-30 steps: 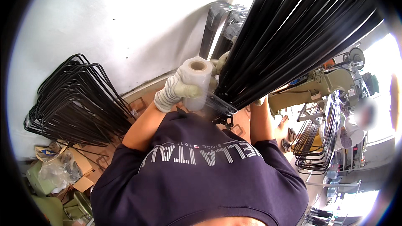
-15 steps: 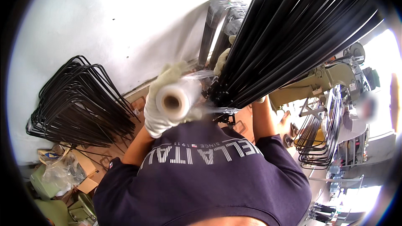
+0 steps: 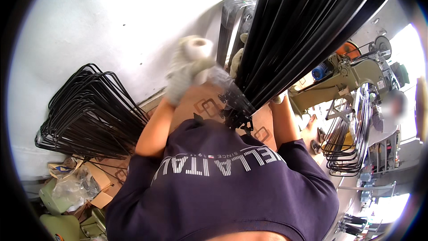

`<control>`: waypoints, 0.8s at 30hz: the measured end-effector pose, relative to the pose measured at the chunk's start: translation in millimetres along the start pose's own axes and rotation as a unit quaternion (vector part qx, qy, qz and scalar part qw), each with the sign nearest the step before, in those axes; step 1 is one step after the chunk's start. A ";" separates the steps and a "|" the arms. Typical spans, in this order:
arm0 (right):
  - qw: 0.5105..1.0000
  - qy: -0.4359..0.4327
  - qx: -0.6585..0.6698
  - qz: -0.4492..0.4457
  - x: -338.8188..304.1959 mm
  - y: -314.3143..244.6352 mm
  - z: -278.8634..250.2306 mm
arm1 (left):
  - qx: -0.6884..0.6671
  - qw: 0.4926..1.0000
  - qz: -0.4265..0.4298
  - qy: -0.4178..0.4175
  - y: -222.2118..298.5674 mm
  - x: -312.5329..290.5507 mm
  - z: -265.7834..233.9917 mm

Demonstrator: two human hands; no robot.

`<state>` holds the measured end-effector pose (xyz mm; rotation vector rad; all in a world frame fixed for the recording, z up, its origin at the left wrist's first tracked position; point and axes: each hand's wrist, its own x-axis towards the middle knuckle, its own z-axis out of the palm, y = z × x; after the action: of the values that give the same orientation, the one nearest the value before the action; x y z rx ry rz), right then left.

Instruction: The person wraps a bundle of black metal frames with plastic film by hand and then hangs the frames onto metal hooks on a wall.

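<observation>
My left hand [image 3: 185, 69], in a pale work glove, is closed around a roll of clear stretch film [image 3: 198, 48], raised to the left of a bundle of long black tubes [image 3: 303, 31]. From the roll, a strip of film [image 3: 225, 82] runs to the bundle's lower end, where small black fittings [image 3: 238, 116] cluster. My right hand [image 3: 279, 98], gloved too, reaches behind the bundle and supports it. Pale glove fingers curl out at the bundle's left edge, apparently from that same hand, whose middle is hidden by the tubes.
Bent black tube frames [image 3: 87, 111] lean on the white wall at left. Film-wrapped tubes [image 3: 231, 15] stand behind the bundle. At lower left lies an open cardboard box [image 3: 100, 178] with clear plastic. Green machinery [image 3: 356, 78], more bent frames [image 3: 345, 151] and another person [image 3: 383, 120] are at right.
My left hand has carried the film roll up and away from my chest, to the far left side of the bundle. The bundle has tilted slightly more upright; my right hand stays behind it.
</observation>
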<state>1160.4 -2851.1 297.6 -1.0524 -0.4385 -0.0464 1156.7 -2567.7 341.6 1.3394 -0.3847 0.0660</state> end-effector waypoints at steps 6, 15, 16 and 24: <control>1.000 0.010 0.015 -0.023 -15.1 2.0 3.1 | -0.125 0.934 -0.179 -0.282 -83.1 66.1 106.2; 0.917 0.009 -0.384 -0.106 -44.6 -79.1 82.5 | 0.032 0.920 -0.107 -0.376 -117.1 80.2 140.3; 0.873 0.049 -0.469 -0.126 -51.1 -85.9 105.5 | 0.051 0.918 -0.100 -0.381 -120.8 81.0 137.3; 0.830 0.378 -0.404 -0.072 -122.0 -86.6 49.8 | 0.142 0.890 -0.045 -0.430 -120.7 84.2 142.6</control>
<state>1011.6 -2873.2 344.9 -1.7115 0.2791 -0.8217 1234.0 -2747.2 280.0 1.6287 -1.0921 -0.5926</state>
